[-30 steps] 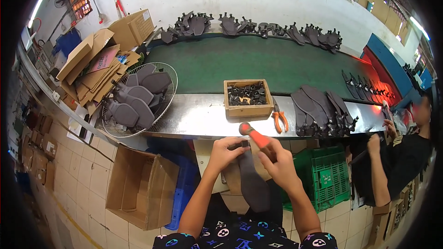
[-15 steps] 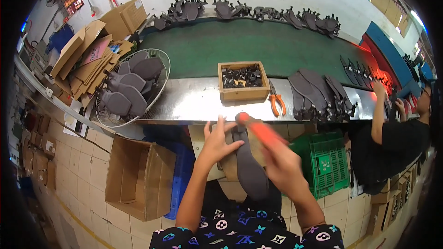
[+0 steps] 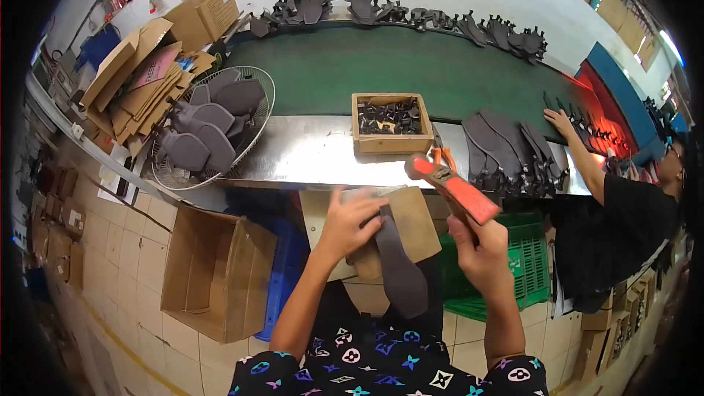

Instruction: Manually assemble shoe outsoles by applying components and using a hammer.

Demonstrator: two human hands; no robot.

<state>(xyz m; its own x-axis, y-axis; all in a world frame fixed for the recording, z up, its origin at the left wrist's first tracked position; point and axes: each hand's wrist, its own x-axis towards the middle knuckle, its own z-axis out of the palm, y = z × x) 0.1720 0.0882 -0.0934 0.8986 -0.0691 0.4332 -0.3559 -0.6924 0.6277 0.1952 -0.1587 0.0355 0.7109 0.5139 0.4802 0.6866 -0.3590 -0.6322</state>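
Note:
A dark grey shoe sole (image 3: pixel 402 271) lies lengthwise in front of me, its narrow far end on a worn tan board (image 3: pixel 414 224). My left hand (image 3: pixel 350 224) is beside that narrow end, fingers stretched out and slightly blurred, the thumb close to the sole's edge. Whether it touches the sole, I cannot tell. Gripped in my right hand (image 3: pixel 484 249) is a red hammer (image 3: pixel 466 194), raised to the right of the sole with its head pointing far left. On the metal ledge, a wooden box (image 3: pixel 392 145) holds small black parts.
Orange-handled pliers (image 3: pixel 443 158) lie right of the box, beside stacked soles (image 3: pixel 488 143). A wire basket (image 3: pixel 253 143) of soles stands left. Below are a cardboard carton (image 3: pixel 246 286) and green crate (image 3: pixel 528 271). At right, a co-worker's hand (image 3: pixel 561 123) reaches onto the green belt (image 3: pixel 308 66).
The hammer has moved away from the sole's far end, to the right. My left hand has shifted slightly, its fingers off the sole's tip. The co-worker's arm has stretched toward the belt.

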